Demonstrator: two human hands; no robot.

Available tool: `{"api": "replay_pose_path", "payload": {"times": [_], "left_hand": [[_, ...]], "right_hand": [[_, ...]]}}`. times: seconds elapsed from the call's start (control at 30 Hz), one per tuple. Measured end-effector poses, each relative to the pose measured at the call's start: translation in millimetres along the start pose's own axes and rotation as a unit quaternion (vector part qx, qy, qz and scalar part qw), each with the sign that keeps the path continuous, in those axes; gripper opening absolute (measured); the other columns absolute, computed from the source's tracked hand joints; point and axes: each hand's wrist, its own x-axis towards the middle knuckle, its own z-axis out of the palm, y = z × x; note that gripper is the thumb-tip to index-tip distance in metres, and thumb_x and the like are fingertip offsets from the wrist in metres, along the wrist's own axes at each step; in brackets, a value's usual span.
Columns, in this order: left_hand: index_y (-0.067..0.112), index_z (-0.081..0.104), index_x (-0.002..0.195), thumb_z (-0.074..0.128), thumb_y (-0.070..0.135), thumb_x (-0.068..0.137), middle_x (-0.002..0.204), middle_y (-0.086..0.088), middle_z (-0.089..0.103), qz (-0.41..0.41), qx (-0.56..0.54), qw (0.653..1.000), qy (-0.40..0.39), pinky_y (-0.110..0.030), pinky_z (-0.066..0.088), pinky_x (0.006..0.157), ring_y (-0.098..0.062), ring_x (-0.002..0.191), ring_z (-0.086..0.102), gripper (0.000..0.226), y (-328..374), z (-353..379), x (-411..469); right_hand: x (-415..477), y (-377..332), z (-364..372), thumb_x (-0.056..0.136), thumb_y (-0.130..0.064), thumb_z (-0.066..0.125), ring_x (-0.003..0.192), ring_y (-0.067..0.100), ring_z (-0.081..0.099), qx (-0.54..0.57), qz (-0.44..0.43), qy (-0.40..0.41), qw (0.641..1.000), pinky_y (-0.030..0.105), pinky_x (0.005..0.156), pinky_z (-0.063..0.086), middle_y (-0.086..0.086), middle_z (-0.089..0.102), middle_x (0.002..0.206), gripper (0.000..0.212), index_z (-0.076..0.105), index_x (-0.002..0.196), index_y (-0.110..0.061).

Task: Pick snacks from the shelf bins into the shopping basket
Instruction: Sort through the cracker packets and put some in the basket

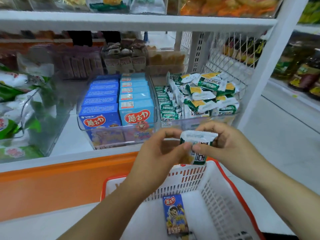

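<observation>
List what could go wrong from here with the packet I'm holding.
1. The packet hangs right above the far rim of the basket; released here, it might fall outside, against the shelf.
2. The left hand and right hand only pinch its upper part, so that grip may slip early.
3. The heaped packets rise above the bin wall and could spill on the next reach.

A bin of snack boxes (110, 135) sits on the shelf (74, 141) between a bin of bags (52, 115), left, and a bin of snack packets (190, 124), right. The shopping basket (221, 205) stands before and below the shelf with one box (175, 215) lying in it. Above its far rim the left hand (155, 153) and right hand (225, 144) hold a packet (197, 146) between them.
</observation>
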Motion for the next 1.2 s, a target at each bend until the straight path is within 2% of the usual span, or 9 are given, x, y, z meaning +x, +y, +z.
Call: {"api": "replay_pose_path", "payload": {"times": [0.07,0.27,0.33,0.47,0.67,0.8,0.9,1.03,1.2], "left_hand": [[0.016,0.059,0.099,0.065,0.031,0.073,0.088,-0.001,0.075,-0.006,-0.029,1.0,-0.005,-0.03,0.059,0.07,-0.019,0.073,0.072,0.031,-2,4,0],[0.012,0.057,0.094,0.067,0.015,0.076,0.082,-0.01,0.07,-0.035,-0.07,0.997,0.011,-0.031,0.059,0.064,-0.021,0.073,0.071,0.021,-4,10,2],[0.013,0.058,0.093,0.066,0.012,0.078,0.088,-0.016,0.07,-0.044,-0.074,0.996,0.013,-0.027,0.057,0.062,-0.02,0.074,0.071,0.017,-4,11,2],[0.016,0.057,0.092,0.066,0.014,0.077,0.088,-0.007,0.074,-0.058,-0.102,0.993,0.018,-0.029,0.058,0.061,-0.021,0.077,0.072,0.018,-3,10,3],[0.014,0.057,0.096,0.065,0.006,0.077,0.079,0.0,0.074,-0.065,-0.182,0.978,0.077,-0.028,0.058,0.063,-0.018,0.078,0.072,0.022,-4,1,6],[0.015,0.06,0.109,0.067,0.012,0.069,0.098,-0.003,0.07,-0.081,-0.199,0.971,0.107,-0.034,0.061,0.07,-0.021,0.086,0.072,0.041,-4,-4,7],[0.013,0.058,0.12,0.067,0.015,0.068,0.108,-0.009,0.07,-0.14,-0.223,0.963,0.06,-0.034,0.06,0.073,-0.023,0.09,0.072,0.053,-3,-4,5],[0.01,0.067,0.101,0.064,0.023,0.073,0.098,-0.009,0.074,-0.226,-0.203,0.953,-0.021,-0.032,0.058,0.08,-0.023,0.094,0.071,0.031,-4,-4,2],[0.007,0.068,0.106,0.065,0.017,0.071,0.102,-0.012,0.073,-0.262,-0.212,0.94,-0.052,-0.025,0.06,0.068,-0.021,0.088,0.072,0.037,-1,-14,7]], "right_hand": [[-5,4,-1,0.064,-0.035,0.073,0.076,0.044,0.057,0.004,0.009,0.009,1.0,0.058,0.07,0.05,0.013,0.067,0.087,0.023,0.066,0.086,-0.038],[-11,9,-2,0.06,-0.039,0.073,0.079,0.045,0.059,0.009,0.039,0.009,0.999,0.062,0.071,0.05,0.017,0.068,0.092,0.028,0.066,0.086,-0.036],[-12,10,-3,0.059,-0.038,0.073,0.082,0.045,0.06,0.011,0.044,0.006,0.999,0.058,0.073,0.052,0.013,0.07,0.088,0.031,0.066,0.088,-0.03],[-9,12,-5,0.06,-0.028,0.072,0.078,0.02,0.069,0.047,0.064,-0.008,0.997,0.034,0.073,0.057,-0.001,0.075,0.086,0.038,0.061,0.094,-0.016],[-8,15,1,0.063,-0.026,0.073,0.093,0.019,0.07,0.093,0.104,-0.022,0.99,0.038,0.079,0.056,-0.001,0.073,0.102,0.05,0.061,0.112,-0.019],[-8,15,4,0.082,-0.017,0.068,0.091,0.018,0.071,0.064,0.128,-0.015,0.99,0.041,0.084,0.056,-0.001,0.074,0.1,0.03,0.064,0.112,-0.019],[-8,14,5,0.075,-0.022,0.066,0.092,0.026,0.07,0.13,0.15,0.003,0.98,0.047,0.087,0.054,0.007,0.073,0.1,0.038,0.064,0.112,-0.015],[-7,17,5,0.07,-0.024,0.063,0.099,0.035,0.064,0.193,0.188,-0.001,0.963,0.051,0.091,0.048,0.018,0.071,0.106,0.048,0.063,0.115,-0.006],[-5,19,-2,0.069,-0.022,0.063,0.081,0.022,0.064,0.224,0.215,0.001,0.95,0.032,0.074,0.054,0.015,0.072,0.1,0.042,0.067,0.106,-0.005]]}}
